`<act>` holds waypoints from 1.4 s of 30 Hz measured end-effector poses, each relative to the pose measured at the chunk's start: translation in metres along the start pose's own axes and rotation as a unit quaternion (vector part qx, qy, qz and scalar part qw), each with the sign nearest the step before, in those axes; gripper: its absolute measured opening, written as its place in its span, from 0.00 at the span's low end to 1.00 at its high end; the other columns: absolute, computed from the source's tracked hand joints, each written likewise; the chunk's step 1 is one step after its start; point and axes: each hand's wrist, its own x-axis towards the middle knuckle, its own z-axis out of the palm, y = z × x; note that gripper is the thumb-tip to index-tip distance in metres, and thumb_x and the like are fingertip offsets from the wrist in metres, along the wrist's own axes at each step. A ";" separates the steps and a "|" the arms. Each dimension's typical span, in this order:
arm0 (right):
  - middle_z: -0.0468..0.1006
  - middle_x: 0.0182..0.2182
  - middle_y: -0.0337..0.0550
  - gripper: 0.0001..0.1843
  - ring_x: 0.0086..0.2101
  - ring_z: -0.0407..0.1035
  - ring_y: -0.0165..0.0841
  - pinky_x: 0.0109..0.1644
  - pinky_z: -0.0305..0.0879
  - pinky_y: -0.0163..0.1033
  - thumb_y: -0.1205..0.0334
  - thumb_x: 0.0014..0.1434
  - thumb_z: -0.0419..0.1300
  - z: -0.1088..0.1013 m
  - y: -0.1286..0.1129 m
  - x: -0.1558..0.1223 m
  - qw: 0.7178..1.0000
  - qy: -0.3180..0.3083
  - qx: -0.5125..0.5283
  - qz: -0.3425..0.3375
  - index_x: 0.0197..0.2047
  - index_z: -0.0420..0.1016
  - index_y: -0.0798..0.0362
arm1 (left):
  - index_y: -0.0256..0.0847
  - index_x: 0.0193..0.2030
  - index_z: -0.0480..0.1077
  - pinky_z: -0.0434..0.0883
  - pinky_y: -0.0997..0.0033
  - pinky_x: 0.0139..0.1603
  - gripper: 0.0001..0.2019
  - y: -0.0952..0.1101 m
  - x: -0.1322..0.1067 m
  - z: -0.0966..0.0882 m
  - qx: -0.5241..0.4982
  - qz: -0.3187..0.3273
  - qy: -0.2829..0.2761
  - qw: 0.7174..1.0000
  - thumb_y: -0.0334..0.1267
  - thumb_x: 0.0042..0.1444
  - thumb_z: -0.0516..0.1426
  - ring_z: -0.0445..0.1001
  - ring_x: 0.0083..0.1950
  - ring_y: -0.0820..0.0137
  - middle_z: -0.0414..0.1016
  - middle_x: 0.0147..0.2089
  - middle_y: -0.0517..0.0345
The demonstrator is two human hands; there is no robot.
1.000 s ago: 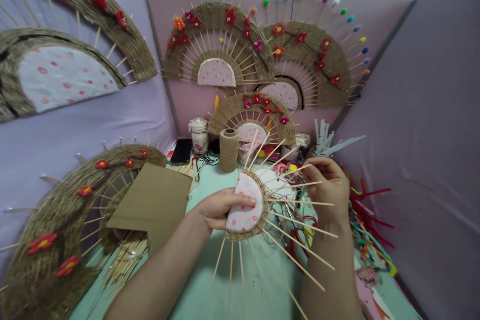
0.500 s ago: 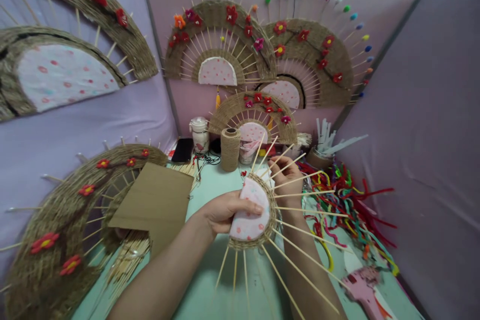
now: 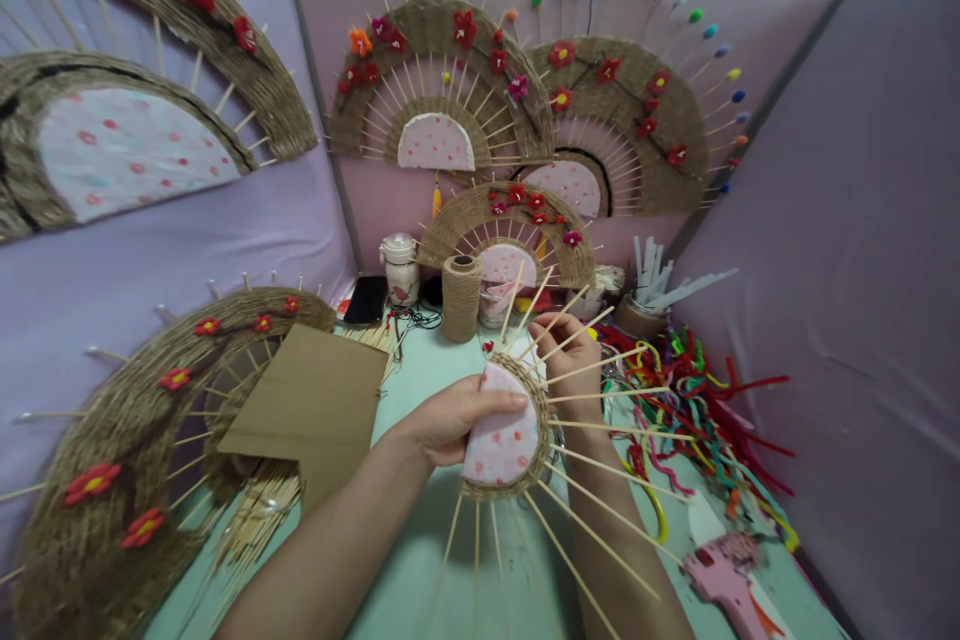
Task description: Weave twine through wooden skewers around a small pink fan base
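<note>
My left hand (image 3: 454, 420) grips a small half-round fan frame (image 3: 506, 450), its thumb flat on the white floral cloth and its fingers behind. Woven twine (image 3: 541, 440) edges the curved side, and thin wooden sticks (image 3: 607, 425) fan out from it. Behind the upper sticks is my right hand (image 3: 576, 358), thumb and fingers pinched together near the top of the woven edge. What lies between those fingertips is too small to make out. A spool of brown twine (image 3: 461, 300) stands on the table beyond the fan frame.
Finished woven fans (image 3: 442, 30) hang on the back panel. Brown cardboard (image 3: 307, 395) covers part of a fan at left, beside loose sticks (image 3: 259, 510). Coloured pipe cleaners (image 3: 694, 410) and a pink glue gun (image 3: 724, 575) lie at right. A phone (image 3: 366, 300) and a jar (image 3: 400, 270) are at the back.
My right hand has shifted slightly left along the upper sticks, its fingers still pinched. The fan frame has turned a little in my left hand.
</note>
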 end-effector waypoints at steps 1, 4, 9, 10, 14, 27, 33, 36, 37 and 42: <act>0.70 0.25 0.36 0.09 0.26 0.61 0.29 0.30 0.59 0.35 0.56 0.48 0.63 -0.001 -0.001 0.000 1.000 0.000 -0.005 -0.002 0.30 0.71 0.52 | 0.31 0.27 0.71 0.65 0.76 0.25 0.13 0.000 0.000 0.000 0.005 0.001 -0.004 1.000 0.35 0.37 0.68 0.72 0.23 0.74 0.75 0.24 0.54; 0.70 0.24 0.36 0.11 0.25 0.61 0.29 0.30 0.59 0.35 0.54 0.47 0.63 -0.003 -0.002 0.000 1.000 0.005 -0.006 -0.002 0.30 0.71 0.52 | 0.31 0.28 0.72 0.65 0.76 0.26 0.13 -0.001 0.001 0.000 0.011 0.001 -0.017 1.000 0.36 0.37 0.68 0.72 0.23 0.74 0.75 0.25 0.54; 0.69 0.23 0.36 0.12 0.24 0.60 0.28 0.28 0.57 0.35 0.54 0.47 0.64 -0.005 -0.003 0.000 1.000 0.007 -0.002 0.004 0.31 0.72 0.53 | 0.32 0.28 0.72 0.66 0.77 0.26 0.14 -0.001 0.002 -0.001 0.011 -0.005 -0.030 0.999 0.36 0.36 0.69 0.72 0.24 0.74 0.75 0.25 0.55; 0.69 0.23 0.35 0.11 0.24 0.60 0.28 0.29 0.57 0.34 0.55 0.47 0.65 -0.005 -0.003 0.000 1.000 0.009 0.004 0.003 0.30 0.72 0.53 | 0.32 0.28 0.71 0.66 0.76 0.26 0.15 -0.001 0.002 -0.001 0.009 -0.007 -0.029 1.000 0.36 0.36 0.69 0.72 0.24 0.74 0.75 0.25 0.55; 0.70 0.24 0.35 0.11 0.24 0.61 0.28 0.28 0.57 0.34 0.56 0.45 0.65 -0.007 0.000 0.004 0.999 0.026 0.021 0.007 0.30 0.71 0.52 | 0.32 0.29 0.71 0.67 0.76 0.27 0.14 -0.001 0.003 -0.002 -0.005 -0.006 -0.028 1.000 0.35 0.37 0.68 0.73 0.25 0.73 0.76 0.26 0.54; 0.69 0.24 0.34 0.17 0.24 0.63 0.28 0.29 0.60 0.35 0.54 0.40 0.70 -0.087 -0.024 0.012 0.977 -0.044 0.178 0.106 0.33 0.72 0.47 | 0.33 0.30 0.70 0.69 0.74 0.27 0.15 0.005 0.002 -0.012 0.021 -0.018 -0.010 1.000 0.35 0.37 0.69 0.73 0.24 0.72 0.75 0.25 0.56; 0.68 0.26 0.35 0.10 0.21 0.55 0.25 0.24 0.54 0.34 0.57 0.46 0.66 -0.085 -0.041 0.006 0.979 -0.053 0.195 0.022 0.32 0.71 0.45 | 0.32 0.30 0.71 0.69 0.76 0.27 0.16 -0.004 0.009 -0.011 0.034 -0.057 -0.032 0.997 0.36 0.34 0.70 0.74 0.25 0.73 0.75 0.26 0.56; 0.70 0.25 0.35 0.09 0.20 0.54 0.24 0.22 0.50 0.33 0.58 0.44 0.67 -0.082 -0.036 0.010 0.978 -0.038 0.196 0.052 0.31 0.72 0.46 | 0.32 0.30 0.72 0.69 0.76 0.28 0.17 -0.007 0.009 -0.008 0.047 -0.065 -0.029 0.996 0.35 0.33 0.70 0.73 0.25 0.74 0.76 0.26 0.56; 0.71 0.25 0.35 0.10 0.20 0.55 0.24 0.22 0.51 0.32 0.59 0.43 0.67 -0.080 -0.032 0.013 0.977 -0.033 0.195 0.075 0.30 0.72 0.47 | 0.32 0.30 0.72 0.69 0.76 0.28 0.17 -0.008 0.008 -0.007 0.047 -0.068 -0.030 0.996 0.35 0.32 0.70 0.73 0.25 0.74 0.76 0.26 0.56; 0.73 0.24 0.35 0.11 0.23 0.64 0.27 0.27 0.58 0.34 0.60 0.42 0.68 -0.051 -0.009 0.015 0.984 -0.030 0.134 0.110 0.30 0.74 0.50 | 0.32 0.30 0.72 0.68 0.76 0.26 0.15 -0.007 0.002 -0.003 0.037 -0.074 -0.051 0.995 0.34 0.33 0.69 0.73 0.25 0.74 0.76 0.26 0.56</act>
